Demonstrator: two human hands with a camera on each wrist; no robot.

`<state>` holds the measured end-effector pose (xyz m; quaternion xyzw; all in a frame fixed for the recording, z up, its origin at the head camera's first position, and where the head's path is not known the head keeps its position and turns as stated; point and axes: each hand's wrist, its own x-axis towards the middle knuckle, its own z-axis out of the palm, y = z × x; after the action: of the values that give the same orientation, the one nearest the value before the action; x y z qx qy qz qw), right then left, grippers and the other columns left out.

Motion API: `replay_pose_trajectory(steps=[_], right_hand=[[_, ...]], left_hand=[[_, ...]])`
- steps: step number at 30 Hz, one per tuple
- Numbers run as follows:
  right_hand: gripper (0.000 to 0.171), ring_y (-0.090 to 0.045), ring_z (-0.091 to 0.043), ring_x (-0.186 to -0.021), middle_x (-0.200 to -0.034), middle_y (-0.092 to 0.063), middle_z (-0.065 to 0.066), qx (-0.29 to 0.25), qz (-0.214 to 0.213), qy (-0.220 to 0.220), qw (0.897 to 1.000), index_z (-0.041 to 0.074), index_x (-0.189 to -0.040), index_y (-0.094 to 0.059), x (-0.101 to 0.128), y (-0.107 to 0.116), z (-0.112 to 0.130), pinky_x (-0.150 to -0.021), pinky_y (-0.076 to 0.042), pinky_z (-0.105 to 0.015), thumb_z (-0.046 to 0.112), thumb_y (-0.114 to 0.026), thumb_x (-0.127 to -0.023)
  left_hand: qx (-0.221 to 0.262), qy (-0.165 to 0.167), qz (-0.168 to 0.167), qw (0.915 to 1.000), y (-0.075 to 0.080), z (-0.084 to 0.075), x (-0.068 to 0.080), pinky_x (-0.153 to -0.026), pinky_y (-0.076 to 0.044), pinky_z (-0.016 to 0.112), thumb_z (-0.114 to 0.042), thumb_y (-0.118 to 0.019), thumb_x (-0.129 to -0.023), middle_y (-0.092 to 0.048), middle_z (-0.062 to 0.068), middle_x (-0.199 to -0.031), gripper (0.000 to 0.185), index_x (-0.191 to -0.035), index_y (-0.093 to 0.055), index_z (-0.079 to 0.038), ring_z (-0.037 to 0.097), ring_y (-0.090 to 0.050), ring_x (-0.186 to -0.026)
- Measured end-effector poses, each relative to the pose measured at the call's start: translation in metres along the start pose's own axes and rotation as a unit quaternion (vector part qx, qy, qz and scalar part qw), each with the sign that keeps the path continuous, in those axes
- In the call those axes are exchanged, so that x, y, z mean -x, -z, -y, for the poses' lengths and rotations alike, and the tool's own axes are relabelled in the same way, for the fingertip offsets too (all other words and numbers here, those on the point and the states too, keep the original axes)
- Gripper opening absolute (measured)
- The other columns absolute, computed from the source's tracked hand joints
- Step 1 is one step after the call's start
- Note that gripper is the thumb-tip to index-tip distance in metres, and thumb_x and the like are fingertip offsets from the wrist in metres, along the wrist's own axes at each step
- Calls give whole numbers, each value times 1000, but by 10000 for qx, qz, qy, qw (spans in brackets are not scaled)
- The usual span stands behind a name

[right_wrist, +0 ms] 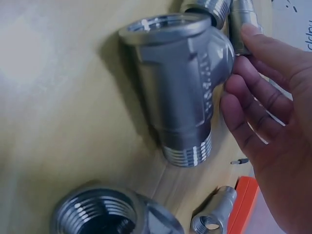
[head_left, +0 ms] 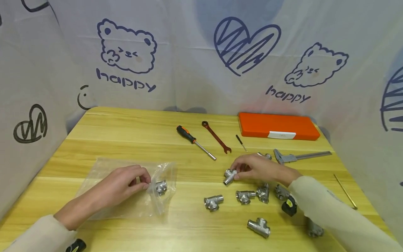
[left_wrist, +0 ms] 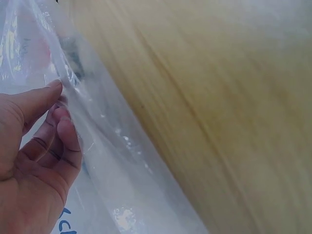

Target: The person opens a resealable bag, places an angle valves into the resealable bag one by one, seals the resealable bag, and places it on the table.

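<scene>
In the head view my left hand pinches the edge of a clear plastic bag lying on the table. One metal tee fitting shows through the film near the bag's mouth. The left wrist view has thumb and fingertips together on the film. Over the table's middle, my right hand grips another tee fitting between thumb and fingers. That same held fitting is partly hidden behind a nearer one in the right wrist view.
Several more tee fittings lie around and below my right hand, some under the forearm. Farther back are a screwdriver, a red wrench, a small black-handled driver, an orange box and calipers. A thin rod lies far right.
</scene>
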<state>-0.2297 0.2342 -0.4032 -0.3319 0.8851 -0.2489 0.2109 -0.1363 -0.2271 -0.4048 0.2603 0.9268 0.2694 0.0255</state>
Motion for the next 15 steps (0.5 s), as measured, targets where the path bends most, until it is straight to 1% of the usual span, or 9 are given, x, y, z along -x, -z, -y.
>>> replay_pose_trajectory(steps=[3,6,9,11,15], right_hand=[[24,-63,-9,-88,-99,-72,9,34,-43,33,10000,16,-121,-76,-1,-2,4,-80,-58,-26,34,-77,-104],[27,-65,-7,-89,-100,-73,9,78,-233,118,9996,14,-119,-76,-4,-5,14,-83,-59,-25,35,-77,-104],[27,-65,-6,-90,-99,-73,8,35,-415,240,9988,13,-118,-75,-13,-9,31,-84,-60,-26,36,-78,-103],[27,-65,-5,-88,-97,-73,10,13,-507,300,9983,15,-118,-75,-21,-13,44,-82,-59,-24,37,-79,-102],[27,-64,-5,-83,-95,-73,9,-347,-544,466,9968,13,-118,-75,-41,-23,71,-76,-57,-24,34,-80,-101]], left_hand=[[11,29,24,10000,0,-1,0,-70,-53,23,-16,-79,-102,-68,-17,-95,11,-102,-74,-26,-3,-55,-78],[31,39,23,10000,2,-2,-1,-69,-52,23,-16,-79,-102,-68,-17,-95,11,-102,-74,-26,-2,-54,-77],[25,34,4,10000,3,-3,-1,-69,-52,23,-16,-79,-102,-68,-17,-95,12,-101,-74,-27,-2,-54,-77],[16,30,-6,10000,4,-4,-1,-69,-52,23,-16,-79,-101,-68,-17,-95,12,-101,-74,-27,-2,-55,-78],[3,51,-18,10000,6,-4,-1,-70,-52,24,-16,-79,-101,-68,-17,-96,13,-101,-74,-27,-2,-56,-80]])
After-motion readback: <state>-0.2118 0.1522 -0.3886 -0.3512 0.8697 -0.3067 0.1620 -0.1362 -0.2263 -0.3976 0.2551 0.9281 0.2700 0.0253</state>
